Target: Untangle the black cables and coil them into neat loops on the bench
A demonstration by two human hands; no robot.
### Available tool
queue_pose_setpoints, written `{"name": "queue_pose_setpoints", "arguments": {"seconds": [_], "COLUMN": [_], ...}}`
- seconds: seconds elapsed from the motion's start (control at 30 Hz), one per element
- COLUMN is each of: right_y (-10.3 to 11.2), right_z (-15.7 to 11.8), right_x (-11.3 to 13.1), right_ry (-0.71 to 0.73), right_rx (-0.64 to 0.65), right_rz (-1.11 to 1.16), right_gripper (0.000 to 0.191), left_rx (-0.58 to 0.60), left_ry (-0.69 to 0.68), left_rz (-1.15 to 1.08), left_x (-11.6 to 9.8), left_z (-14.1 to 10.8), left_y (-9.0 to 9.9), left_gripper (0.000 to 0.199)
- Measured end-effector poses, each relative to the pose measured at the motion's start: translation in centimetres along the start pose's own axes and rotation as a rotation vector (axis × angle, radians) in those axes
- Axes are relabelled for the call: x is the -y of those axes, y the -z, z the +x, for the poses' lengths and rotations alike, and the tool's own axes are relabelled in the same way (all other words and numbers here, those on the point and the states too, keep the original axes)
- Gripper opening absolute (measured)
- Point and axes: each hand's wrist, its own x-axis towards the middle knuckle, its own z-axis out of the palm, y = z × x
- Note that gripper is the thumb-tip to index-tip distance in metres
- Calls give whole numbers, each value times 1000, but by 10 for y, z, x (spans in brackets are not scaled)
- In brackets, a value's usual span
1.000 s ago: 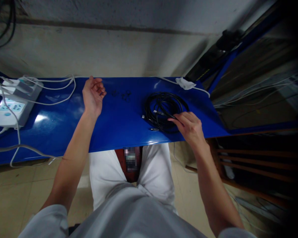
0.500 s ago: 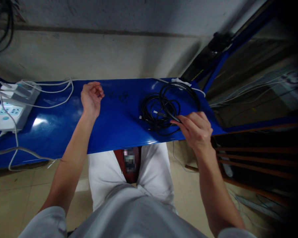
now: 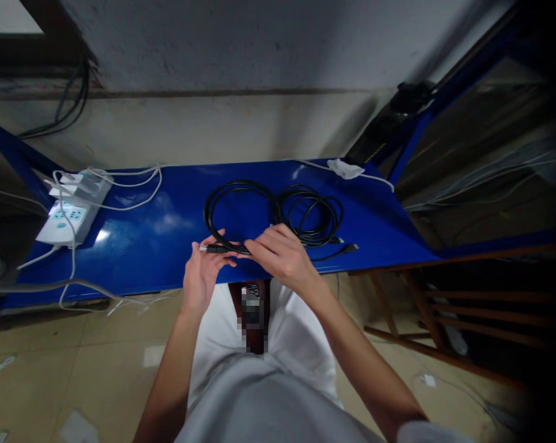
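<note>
I'm holding a black cable coil [image 3: 207, 214] out in front of me, over the front half of the worktop [image 3: 139, 246]; its loop is opening away from me, twd the wall [image 3: 241, 129], just beyond my hands. The gathered near side is running crosswise, L to R, betw. both hands, and its plug [image 3: 207, 248] is pointing L, approx. parallel to the front edge.

My R hand [image 3: 282, 252] is pinching the gathered strands, thumb + fingers closed on them, just R of the plug end. My L hand [image 3: 204, 271] is lying palm up, half-open, fingers spread, w/ the plug resting across it; can't tell if it's taking any weight. So L is sitting nearer the plug tip, R nearer the bundle.

A 2nd black coil [image 3: 313, 236] is lying on the worktop just R of the held one, partly behind my R hand; R is the closer of the two. A loose connector [image 3: 351, 248] is sticking out near the front edge.

Further out, a white power strip [image 3: 65, 215] is sitting far L, cords [image 3: 160, 184] looping beside it; a white wrapped bit [image 3: 346, 168] is lying at the back R.
</note>
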Motion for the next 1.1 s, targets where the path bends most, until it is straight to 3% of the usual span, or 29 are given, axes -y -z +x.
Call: {"name": "queue_pose_setpoints", "arguments": {"seconds": [0.17,0.33,0.5,0.83,0.97,1.1], "right_y": [-62,-87,-83,-64,-53,-44], "right_z": [13,3,-18,-49,-56,-64], "right_x": [18,19,11,-13,-19,-26], "right_ry": [44,-18,-66,-217,-270,-350], "right_rx": [123,143,199,116,44,8], "right_rz": [37,107,153,275,318,262], "right_gripper": [30,22,29,43,50,50], "left_rx": [-168,-159,-120,-119,-117,-149], "left_ry": [-84,-98,-144,-181,-225,-306], "left_rz": [138,339,491,543,647,960], "left_x": [-20,-20,-13,-9,-10,-14], "left_z": [-10,-5,-4,1,1,7], "left_y": [30,56,62,60,60,67], "left_gripper": [40,38,40,56,47,31]}}
